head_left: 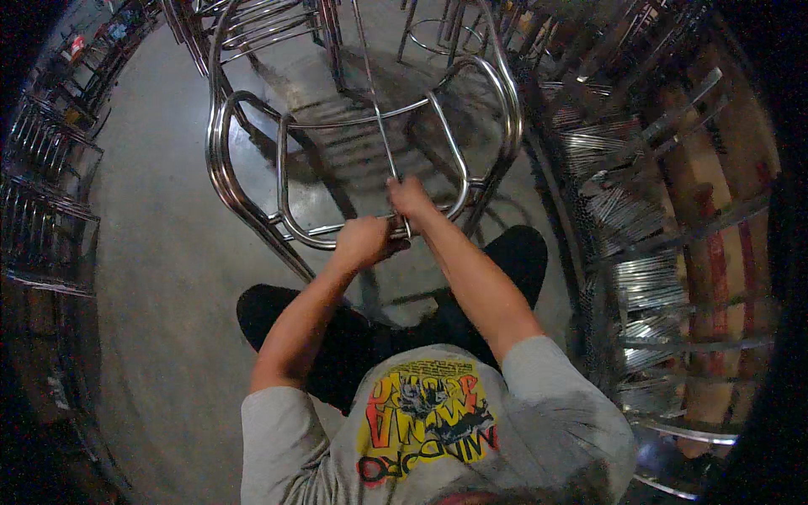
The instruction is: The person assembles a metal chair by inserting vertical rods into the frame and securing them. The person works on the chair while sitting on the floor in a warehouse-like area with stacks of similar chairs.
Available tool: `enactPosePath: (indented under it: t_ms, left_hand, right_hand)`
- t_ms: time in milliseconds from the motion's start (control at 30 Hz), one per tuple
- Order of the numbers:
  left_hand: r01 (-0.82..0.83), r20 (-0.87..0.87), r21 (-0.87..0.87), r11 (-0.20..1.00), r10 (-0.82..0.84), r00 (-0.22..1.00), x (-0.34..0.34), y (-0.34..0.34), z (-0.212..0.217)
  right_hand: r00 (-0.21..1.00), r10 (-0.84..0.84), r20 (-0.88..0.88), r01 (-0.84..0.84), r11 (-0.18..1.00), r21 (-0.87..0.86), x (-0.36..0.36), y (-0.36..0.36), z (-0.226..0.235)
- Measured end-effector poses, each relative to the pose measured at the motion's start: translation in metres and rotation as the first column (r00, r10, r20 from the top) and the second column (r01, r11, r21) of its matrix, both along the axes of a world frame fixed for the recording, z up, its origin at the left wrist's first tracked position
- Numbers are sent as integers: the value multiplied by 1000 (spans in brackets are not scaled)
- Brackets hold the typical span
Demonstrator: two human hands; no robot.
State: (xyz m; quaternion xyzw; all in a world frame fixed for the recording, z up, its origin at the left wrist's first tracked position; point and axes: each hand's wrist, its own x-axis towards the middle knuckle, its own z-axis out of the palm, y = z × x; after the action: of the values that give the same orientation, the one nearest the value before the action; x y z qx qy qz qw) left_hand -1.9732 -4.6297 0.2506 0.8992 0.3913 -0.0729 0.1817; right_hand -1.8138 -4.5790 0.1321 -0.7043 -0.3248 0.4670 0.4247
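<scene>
A shiny bent-tube metal chair frame (252, 160) lies on the grey concrete floor in front of me. My left hand (364, 241) is closed around the frame's near curved tube. My right hand (410, 198) grips a thin straight metal rod (376, 109) that runs up and away from the hands, its lower end held against the same tube. Both forearms come in from the lower edge over my grey printed shirt and dark trousers.
More chrome chair frames (269, 25) stand at the back. Racks of stacked metal parts (640, 244) curve down the right side, and dark wire racks (42, 185) line the left. The concrete floor (160, 278) stretches to my left.
</scene>
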Motion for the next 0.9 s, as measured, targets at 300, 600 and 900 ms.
enactPosePath:
  t_ms: [300, 600, 900]
  left_hand:
    - [-17, 58, 11, 1000, 17, 998, -3, -1, -13]
    - [-276, 236, 146, 950, 237, 942, -12, -22, -11]
    - [-363, 321, 166, 917, 297, 899, -19, -28, -24]
  right_hand:
    - [999, 19, -39, -13, 991, 133, -8, 12, -10]
    - [977, 207, -50, -208, 978, -1, -5, -12, 47]
    - [891, 326, 315, -293, 944, -149, -10, -11, 68]
